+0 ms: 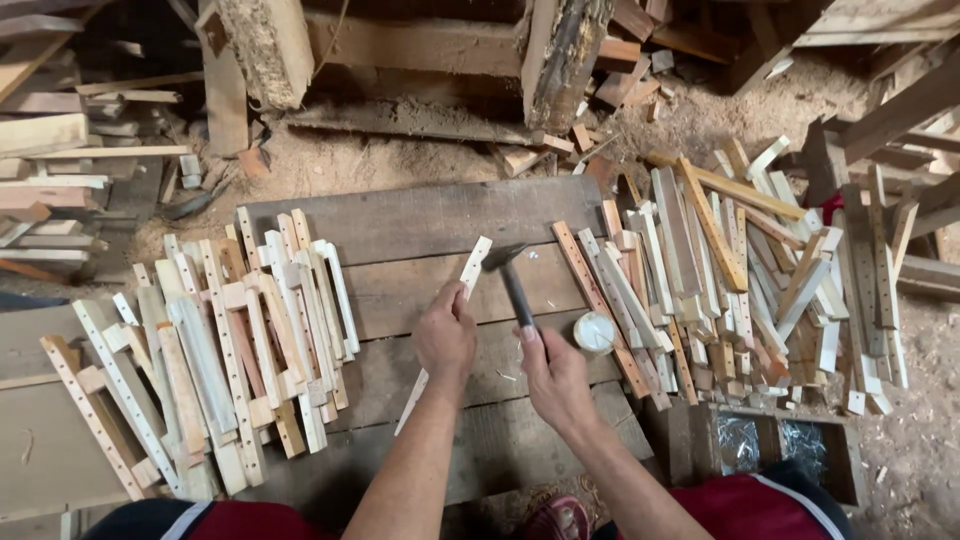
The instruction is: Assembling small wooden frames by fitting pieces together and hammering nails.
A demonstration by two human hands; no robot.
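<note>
The left hand (pixel 445 335) is pinning a pale, thin wooden slat (pixel 452 312); the right hand (pixel 556 375) is gripping a dark steel hammer (pixel 510 275), probably nailing just beyond the left fingers; the next blow needs aim.

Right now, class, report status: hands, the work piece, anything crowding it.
Left hand holds wood strip on plank. Right hand grips hammer, head beside strip top. Small round tin sits beside the right hand.

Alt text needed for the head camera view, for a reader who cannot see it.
Seen from above, the left hand steadies a pale wooden strip on a grey plank bench while the right hand holds a hammer at its end. Piles of similar slats lie on both sides.
</note>
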